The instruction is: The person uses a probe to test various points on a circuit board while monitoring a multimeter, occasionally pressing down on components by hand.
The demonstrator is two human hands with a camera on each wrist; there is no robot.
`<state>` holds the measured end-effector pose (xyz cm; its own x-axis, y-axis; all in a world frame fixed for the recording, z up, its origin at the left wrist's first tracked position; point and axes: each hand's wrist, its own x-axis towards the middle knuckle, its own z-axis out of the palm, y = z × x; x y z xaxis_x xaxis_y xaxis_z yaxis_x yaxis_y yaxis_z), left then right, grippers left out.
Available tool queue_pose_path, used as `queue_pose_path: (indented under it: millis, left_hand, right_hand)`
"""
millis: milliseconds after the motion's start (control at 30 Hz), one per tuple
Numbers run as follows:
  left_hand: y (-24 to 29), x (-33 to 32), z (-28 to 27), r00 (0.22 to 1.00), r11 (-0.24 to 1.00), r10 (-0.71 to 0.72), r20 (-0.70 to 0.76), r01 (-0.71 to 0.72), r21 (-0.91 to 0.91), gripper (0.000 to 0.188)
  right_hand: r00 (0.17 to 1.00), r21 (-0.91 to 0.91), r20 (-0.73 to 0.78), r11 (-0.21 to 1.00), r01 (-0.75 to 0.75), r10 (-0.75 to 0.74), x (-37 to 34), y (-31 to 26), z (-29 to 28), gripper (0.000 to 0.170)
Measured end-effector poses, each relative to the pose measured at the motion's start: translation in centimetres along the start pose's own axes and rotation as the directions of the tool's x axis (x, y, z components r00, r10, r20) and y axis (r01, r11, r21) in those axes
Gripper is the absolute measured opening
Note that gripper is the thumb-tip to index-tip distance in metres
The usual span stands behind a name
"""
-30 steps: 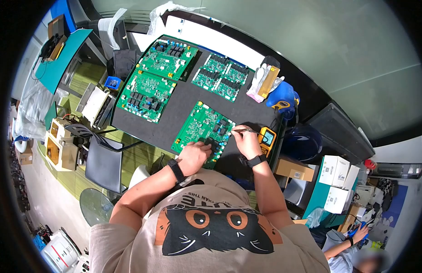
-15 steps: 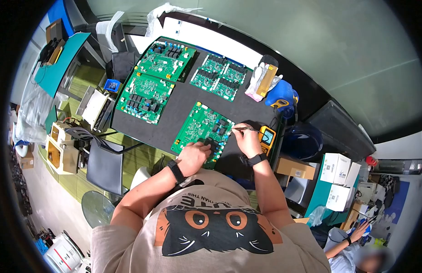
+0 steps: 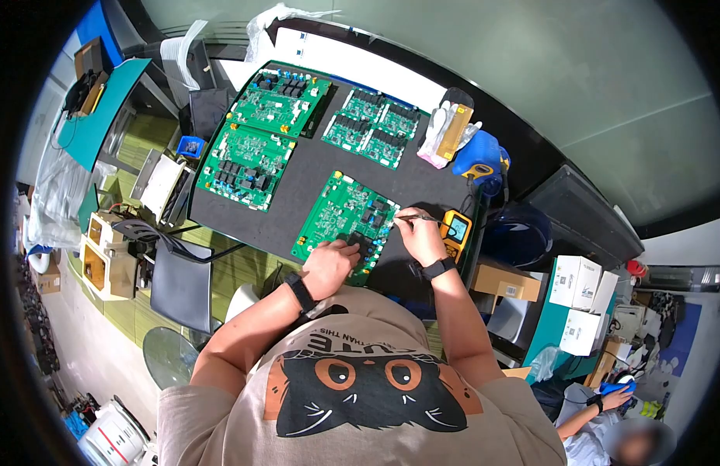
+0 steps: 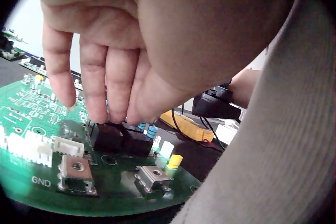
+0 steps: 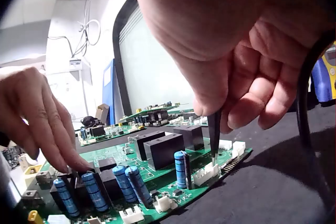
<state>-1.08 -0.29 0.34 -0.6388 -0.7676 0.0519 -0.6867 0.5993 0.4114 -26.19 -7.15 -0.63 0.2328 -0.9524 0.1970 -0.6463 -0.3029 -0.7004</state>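
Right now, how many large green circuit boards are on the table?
3 visible: front board under the left hand, near-left board, far-left board; others underneath may be hidden.

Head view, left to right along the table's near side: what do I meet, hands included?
Near left board → left hand → right hand → yellow meter. The middle board overlaps the left hand, so I left it out.
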Motion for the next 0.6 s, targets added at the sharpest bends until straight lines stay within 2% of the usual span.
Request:
queue_pose_path:
  millis: [600]
  left_hand:
    - [0.89, -0.05, -0.54, 1.000, 0.999, -0.026, 0.002, 0.027, -0.039, 0.027]
  right_hand:
    - [1.000, -0.001, -0.014, 1.000, 0.007, -0.007, -0.74, -0.51, 0.16, 0.006]
